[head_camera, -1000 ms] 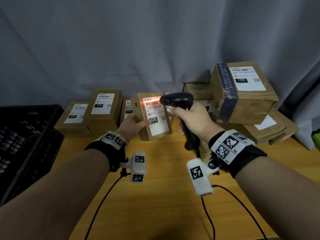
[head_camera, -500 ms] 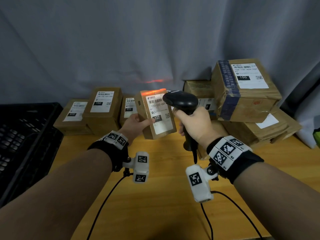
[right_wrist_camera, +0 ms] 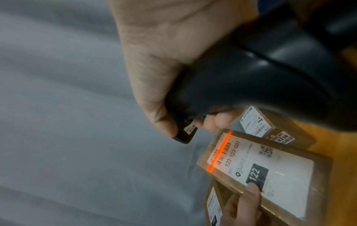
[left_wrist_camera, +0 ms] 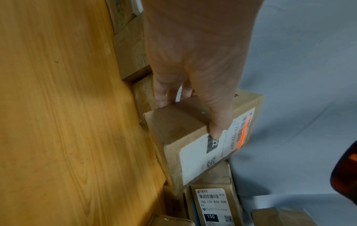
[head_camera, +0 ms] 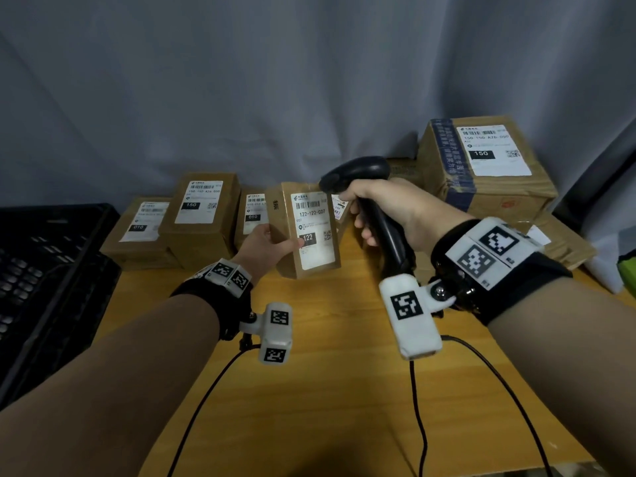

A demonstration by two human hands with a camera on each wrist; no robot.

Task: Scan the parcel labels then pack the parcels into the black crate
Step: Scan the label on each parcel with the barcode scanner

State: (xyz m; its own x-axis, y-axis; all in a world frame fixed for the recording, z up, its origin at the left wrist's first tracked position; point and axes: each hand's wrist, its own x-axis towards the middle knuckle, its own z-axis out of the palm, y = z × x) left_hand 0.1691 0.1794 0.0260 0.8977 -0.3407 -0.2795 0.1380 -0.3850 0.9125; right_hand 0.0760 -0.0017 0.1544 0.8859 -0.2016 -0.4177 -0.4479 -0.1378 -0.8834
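My left hand (head_camera: 266, 247) grips a small brown parcel (head_camera: 304, 232) labelled 122, thumb on its white label, held upright above the wooden table (head_camera: 327, 390). In the left wrist view the thumb pinches the parcel (left_wrist_camera: 195, 137) and an orange scan line crosses the label's top. My right hand (head_camera: 382, 211) holds a black barcode scanner (head_camera: 358, 173) by its handle, its head just right of and above the parcel. The right wrist view shows the scanner (right_wrist_camera: 251, 85) over the label (right_wrist_camera: 270, 172) with the orange line on the barcode. The black crate (head_camera: 41, 280) stands at the left.
Several labelled brown parcels (head_camera: 199, 215) line the back of the table against a grey curtain (head_camera: 275, 80). A bigger box marked 150 (head_camera: 481, 166) tops a stack at the right. Black cables (head_camera: 416, 407) trail across the near table.
The parcel and my left hand have dropped slightly and tilted. The scanner has moved up and to the right of the parcel; the orange line sits near the label's top.
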